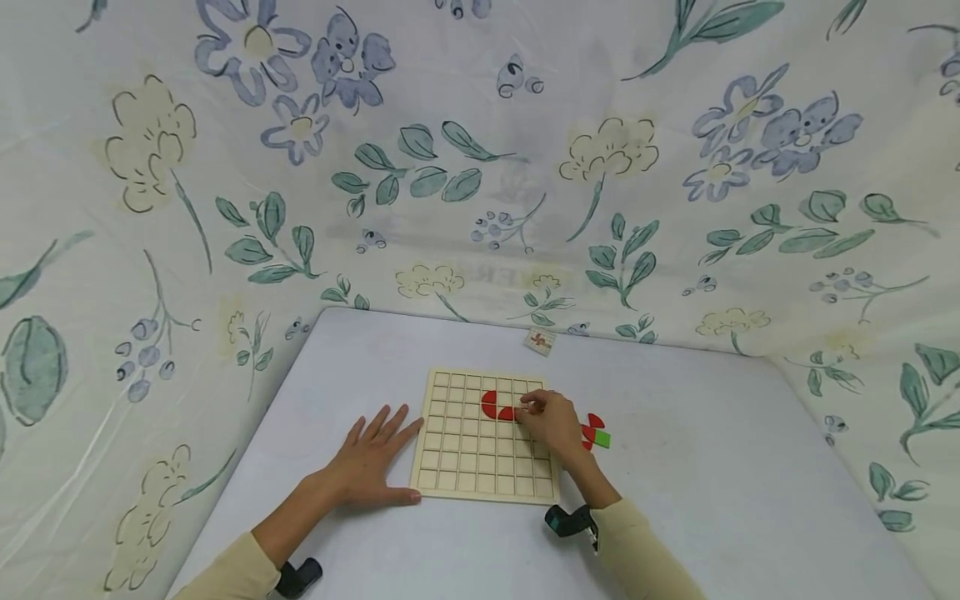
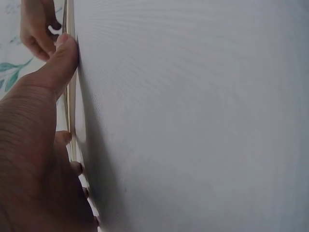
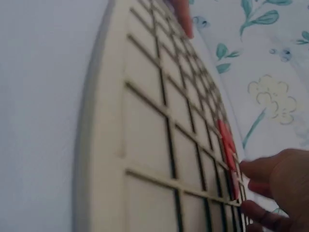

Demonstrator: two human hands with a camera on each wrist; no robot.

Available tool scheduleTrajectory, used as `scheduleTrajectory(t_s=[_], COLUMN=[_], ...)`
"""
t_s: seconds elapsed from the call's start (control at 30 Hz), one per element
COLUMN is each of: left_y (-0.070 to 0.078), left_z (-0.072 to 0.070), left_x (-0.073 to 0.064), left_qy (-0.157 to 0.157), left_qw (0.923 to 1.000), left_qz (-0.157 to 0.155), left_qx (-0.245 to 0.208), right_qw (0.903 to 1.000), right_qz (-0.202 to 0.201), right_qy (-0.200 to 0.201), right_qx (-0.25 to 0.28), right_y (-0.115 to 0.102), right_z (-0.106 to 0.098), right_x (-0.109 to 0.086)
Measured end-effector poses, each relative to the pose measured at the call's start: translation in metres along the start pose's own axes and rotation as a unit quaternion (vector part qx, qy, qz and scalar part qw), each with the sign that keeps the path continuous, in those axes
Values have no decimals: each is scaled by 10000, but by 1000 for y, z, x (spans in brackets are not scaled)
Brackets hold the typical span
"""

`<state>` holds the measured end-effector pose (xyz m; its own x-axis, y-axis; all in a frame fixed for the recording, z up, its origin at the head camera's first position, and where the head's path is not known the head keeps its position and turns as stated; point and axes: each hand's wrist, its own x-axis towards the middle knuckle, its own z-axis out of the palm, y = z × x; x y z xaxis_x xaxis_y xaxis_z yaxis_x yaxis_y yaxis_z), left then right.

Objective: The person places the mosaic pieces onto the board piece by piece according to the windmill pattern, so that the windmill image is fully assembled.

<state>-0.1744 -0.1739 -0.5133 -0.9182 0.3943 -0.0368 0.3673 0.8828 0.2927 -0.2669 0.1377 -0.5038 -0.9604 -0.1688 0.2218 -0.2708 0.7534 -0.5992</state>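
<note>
A square wooden grid board (image 1: 452,467) lies on the table. Red quarter-round pieces (image 1: 489,405) sit in its upper cells, with another red piece (image 1: 506,413) beside them. My left hand (image 1: 367,467) is spread flat at the board's left side, fingertips at the edge and thumb by the lower left corner. Over the upper right cells, my right hand (image 1: 551,421) has thumb and fingers bent together, pinching a small red piece (image 3: 259,187) mostly hidden by the fingers. In the right wrist view the fingertips are close to the placed red pieces (image 3: 226,142).
Several loose red pieces (image 1: 595,422) and a green square (image 1: 602,439) lie just right of the board. A small card with a red pattern (image 1: 540,341) lies behind it. The white table (image 1: 712,467) is backed by a flowered cloth (image 1: 465,225).
</note>
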Motion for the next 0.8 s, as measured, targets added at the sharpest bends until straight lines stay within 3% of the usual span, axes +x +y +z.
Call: scheduleTrajectory(t_s=[0.13, 0.27, 0.47, 0.53, 0.63, 0.8], left_y=[0, -1, 0, 0, 1, 1], left_z=[0, 2, 1, 1, 0, 1], left_x=[-1, 0, 1, 2, 2, 1], left_qy=[7, -23, 18, 20, 16, 58], left_qw=[10000, 10000, 10000, 10000, 10000, 9999], left_qz=[-29, -60, -86, -76, -58, -29], left_qx=[-22, -11, -30, -18, -44, -85], right_qw=[9971, 9910, 9606, 9608, 9691, 9755], right_qz=[-671, -1087, -2079, -2029, -1744, -1601], right_qy=[-187, -321, -329, -398, -399, -91], right_qx=[-300, -718, -1816, -1848, -1697, -1508], right_y=[5, 5, 6, 8, 13, 29], right_z=[7, 7, -3, -8, -15, -27], right_x=[1, 1, 4, 3, -1, -8])
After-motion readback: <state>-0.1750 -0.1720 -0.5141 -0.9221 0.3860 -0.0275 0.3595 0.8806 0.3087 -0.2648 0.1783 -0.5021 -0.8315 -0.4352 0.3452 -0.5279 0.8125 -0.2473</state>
